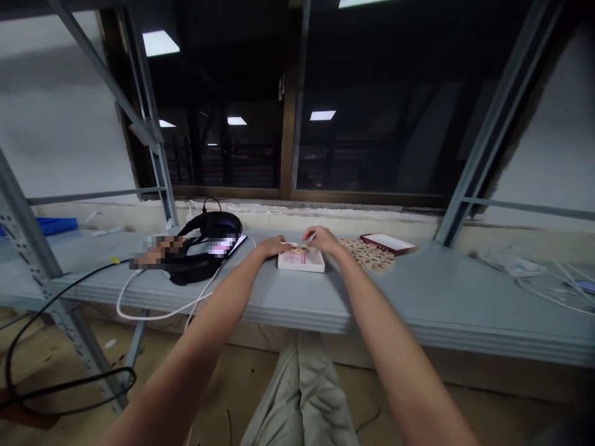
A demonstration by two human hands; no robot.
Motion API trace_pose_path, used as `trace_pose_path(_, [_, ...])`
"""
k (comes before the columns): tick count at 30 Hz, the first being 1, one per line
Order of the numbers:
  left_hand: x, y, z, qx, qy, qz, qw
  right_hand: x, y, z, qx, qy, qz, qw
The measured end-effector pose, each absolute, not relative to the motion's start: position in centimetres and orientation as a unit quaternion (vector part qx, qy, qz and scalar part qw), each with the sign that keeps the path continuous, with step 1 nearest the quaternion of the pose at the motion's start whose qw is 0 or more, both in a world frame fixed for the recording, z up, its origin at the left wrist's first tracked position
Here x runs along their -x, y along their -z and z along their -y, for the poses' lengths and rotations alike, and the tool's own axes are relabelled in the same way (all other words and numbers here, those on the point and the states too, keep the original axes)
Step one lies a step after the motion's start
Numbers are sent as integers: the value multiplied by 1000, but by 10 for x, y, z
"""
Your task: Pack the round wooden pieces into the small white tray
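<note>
A shallow white box [301,265] stands on the grey shelf top in front of me, with a pink-patterned sheet and a few pale round pieces [300,250] inside. My left hand [272,246] grips the box at its left side, fingers over the rim. Above the far right corner of the box is my right hand [322,239], its fingers bent together; whatever they may hold is too small to make out. Right of the box lies a spread of wooden Chinese chess pieces [372,255] with red and dark marks, partly hidden by my right forearm.
Behind the pieces lies a dark red box lid [388,243] with a white inside. A black headset [199,248], a lit phone [235,246] and a white cable [134,313] are at left. Clear plastic wrap [523,267] lies at far right. Metal posts flank the window.
</note>
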State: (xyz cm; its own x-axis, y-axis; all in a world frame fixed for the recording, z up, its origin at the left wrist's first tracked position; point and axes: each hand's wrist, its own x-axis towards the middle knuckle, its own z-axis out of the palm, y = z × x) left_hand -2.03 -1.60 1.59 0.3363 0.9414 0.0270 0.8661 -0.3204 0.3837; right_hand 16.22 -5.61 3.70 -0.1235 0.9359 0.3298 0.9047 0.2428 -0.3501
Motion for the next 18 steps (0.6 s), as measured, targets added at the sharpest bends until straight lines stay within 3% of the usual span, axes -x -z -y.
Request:
trace_pose_path(3, [20,-13,12,-804,-146,-561,131,-168,-41,63,686,46,677,263])
trace_pose_path(6, [20,-9,6,-802,-158,-564,112,-175,-36,65,771,111,602,179])
trace_pose_path(11, [20,-6,2,-799,-161,-570,101,-181,-24,58,812,37,577,84])
trace_pose_path(18, [21,-6,2,-801,-162,-569,90,-182,-28,64,800,80,584,109])
